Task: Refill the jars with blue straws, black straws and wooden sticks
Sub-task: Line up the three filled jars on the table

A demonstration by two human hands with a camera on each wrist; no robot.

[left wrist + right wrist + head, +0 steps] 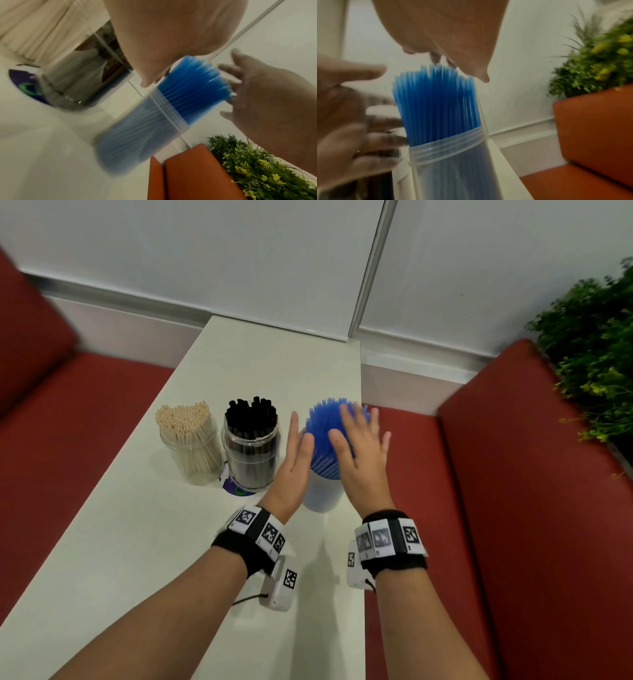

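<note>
Three clear jars stand in a row on the white table. The left jar holds wooden sticks, the middle one black straws. The right jar is packed with blue straws that fan out above its rim. My left hand is flat and upright against the left side of the blue bundle. My right hand hovers with spread straight fingers over the bundle's top and right side. The blue straws stand between both palms in the right wrist view, and the left wrist view shows the same jar.
Red benches flank the table on both sides. A green plant with yellow flowers stands at the right behind the bench. A purple disc lies under the black-straw jar. The blue jar sits close to the table's right edge.
</note>
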